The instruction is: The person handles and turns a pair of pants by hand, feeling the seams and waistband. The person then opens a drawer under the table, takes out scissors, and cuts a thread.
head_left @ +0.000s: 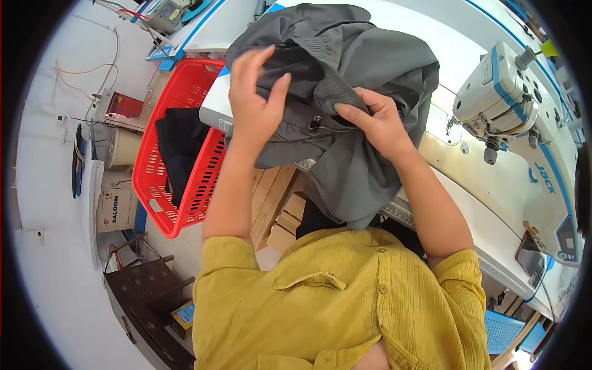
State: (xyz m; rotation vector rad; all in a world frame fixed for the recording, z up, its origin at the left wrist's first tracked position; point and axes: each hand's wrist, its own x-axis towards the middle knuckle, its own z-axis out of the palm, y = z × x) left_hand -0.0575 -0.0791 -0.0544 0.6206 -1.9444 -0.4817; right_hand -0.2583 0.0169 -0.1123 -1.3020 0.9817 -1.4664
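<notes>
A dark grey garment [382, 58] with a gathered elastic waistband lies bunched over the edge of the white sewing table, part of it hanging down in front. My right hand [379, 120] pinches the waistband, thumb on top and fingers curled round the fabric. Just left of that grip sits a small black cord stopper [316, 122] with a thin cord. Raised over the garment's left side, my left hand [258, 92] has its thumb and fingers apart, with nothing between them. The garment's lower folds partly hide the table edge.
A white and blue sewing machine [502, 92] stands on the table at the right. To the left, a red plastic basket [179, 219] holds dark cloth [182, 142]. A brown stool [148, 290] and a cardboard box [117, 209] are at lower left.
</notes>
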